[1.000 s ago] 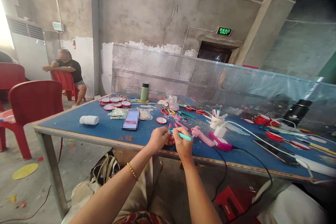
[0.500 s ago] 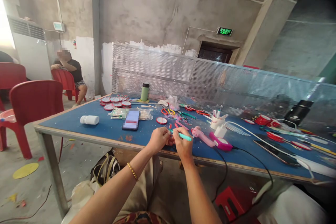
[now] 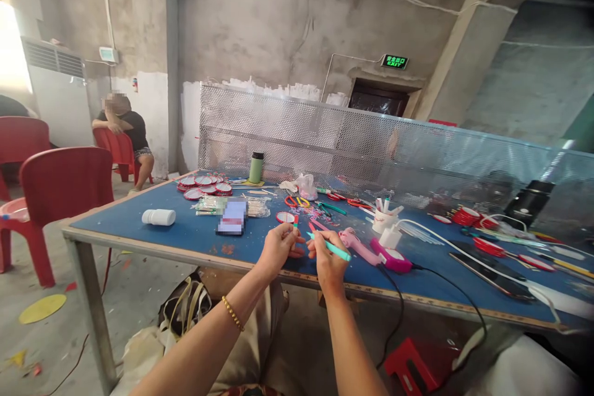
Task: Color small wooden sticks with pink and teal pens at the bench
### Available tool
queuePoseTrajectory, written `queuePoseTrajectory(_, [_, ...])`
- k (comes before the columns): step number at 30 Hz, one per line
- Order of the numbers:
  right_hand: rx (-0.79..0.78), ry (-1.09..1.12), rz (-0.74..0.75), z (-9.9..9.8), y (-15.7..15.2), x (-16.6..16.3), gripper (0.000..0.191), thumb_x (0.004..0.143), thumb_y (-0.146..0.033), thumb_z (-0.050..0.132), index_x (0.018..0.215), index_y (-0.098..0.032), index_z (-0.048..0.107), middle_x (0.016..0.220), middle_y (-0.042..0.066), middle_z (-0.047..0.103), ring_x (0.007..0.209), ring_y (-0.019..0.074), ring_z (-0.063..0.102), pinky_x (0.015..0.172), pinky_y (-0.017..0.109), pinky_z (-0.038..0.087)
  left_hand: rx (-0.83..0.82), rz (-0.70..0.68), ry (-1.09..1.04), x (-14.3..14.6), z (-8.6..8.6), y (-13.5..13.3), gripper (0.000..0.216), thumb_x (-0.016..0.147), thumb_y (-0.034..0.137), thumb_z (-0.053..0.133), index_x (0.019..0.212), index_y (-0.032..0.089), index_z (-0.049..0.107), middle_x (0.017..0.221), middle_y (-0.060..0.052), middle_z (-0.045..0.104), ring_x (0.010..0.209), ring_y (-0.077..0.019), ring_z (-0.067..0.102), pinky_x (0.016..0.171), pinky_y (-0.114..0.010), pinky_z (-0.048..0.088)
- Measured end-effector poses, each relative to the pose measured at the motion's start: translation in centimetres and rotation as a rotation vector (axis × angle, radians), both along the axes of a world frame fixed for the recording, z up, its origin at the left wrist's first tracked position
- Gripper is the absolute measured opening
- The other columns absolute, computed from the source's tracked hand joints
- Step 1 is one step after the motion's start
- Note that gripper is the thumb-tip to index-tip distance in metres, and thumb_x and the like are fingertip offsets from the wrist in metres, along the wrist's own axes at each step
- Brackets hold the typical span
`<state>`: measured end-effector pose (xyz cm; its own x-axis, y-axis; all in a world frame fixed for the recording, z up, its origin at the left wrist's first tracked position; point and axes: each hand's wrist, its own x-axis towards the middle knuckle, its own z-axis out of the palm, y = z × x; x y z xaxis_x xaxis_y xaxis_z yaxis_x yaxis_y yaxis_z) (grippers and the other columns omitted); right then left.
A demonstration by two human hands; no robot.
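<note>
Just right of the phone (image 3: pixel 232 216), at the near edge of the blue worktop (image 3: pixel 125 223), both hands are at work. The left hand (image 3: pixel 277 247) pinches a small stick (image 3: pixel 296 221) with a red and green end, held upright between thumb and fingers. The right hand (image 3: pixel 331 263) grips a turquoise pen (image 3: pixel 341 252), its tip pointing toward the stick but apart from it; the stick and pen are both to the right of the phone.

Packets of thin sticks (image 3: pixel 257 205) show on both sides of the phone. Left of it a white bottle (image 3: pixel 158 217) lies on its side; behind it are red-rimmed discs (image 3: pixel 204 180) and, farther right, a green flask (image 3: pixel 256 167). One more disc (image 3: pixel 284 217) lies right of the phone, behind the left hand. Farther right of the phone stand a white cup (image 3: pixel 385 219) of pens and a magenta device (image 3: pixel 390 255).
</note>
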<state>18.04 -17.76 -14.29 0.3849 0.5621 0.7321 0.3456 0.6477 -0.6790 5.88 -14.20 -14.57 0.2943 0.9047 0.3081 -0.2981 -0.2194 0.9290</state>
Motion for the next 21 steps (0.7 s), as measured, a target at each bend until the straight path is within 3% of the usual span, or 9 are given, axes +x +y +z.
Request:
queuePoseTrajectory(4, [0.011,0.020,0.016,0.0,0.0,0.1,0.027,0.088,-0.040,0.064,0.073,-0.018,0.062,0.058,-0.002,0.062,0.042,0.0106,0.055,0.043,0.022,0.045,-0.092,-0.088,-0.077,-0.8,0.6,-1.2,0.046,0.075,0.058,0.066,0.089,0.017,0.052,0.068,-0.004,0.069,0.052,-0.0180,0.068,0.046,-0.025,0.051])
queuePoseTrajectory(10, [-0.022,-0.007,0.017,0.3,-0.1,0.1,0.028,0.087,-0.041,0.066,0.073,-0.018,0.063,0.058,-0.002,0.063,0.043,0.0109,0.055,0.044,0.022,0.045,-0.183,-0.195,-0.098,-2.7,-0.3,-5.4,0.045,0.073,0.051,0.073,0.087,0.012,0.057,0.074,-0.011,0.072,0.058,-0.0181,0.070,0.053,-0.025,0.054])
queuePoseTrajectory(21, [-0.130,-0.079,0.256,-0.5,-2.2,-3.3,0.023,0.089,-0.039,0.065,0.080,-0.018,0.067,0.060,-0.002,0.063,0.045,0.0101,0.057,0.046,0.021,0.047,-0.194,-0.057,-0.160,-4.9,-2.8,-6.5,0.046,0.072,0.053,0.077,0.084,0.011,0.063,0.075,-0.009,0.072,0.060,-0.0156,0.069,0.057,-0.025,0.054])
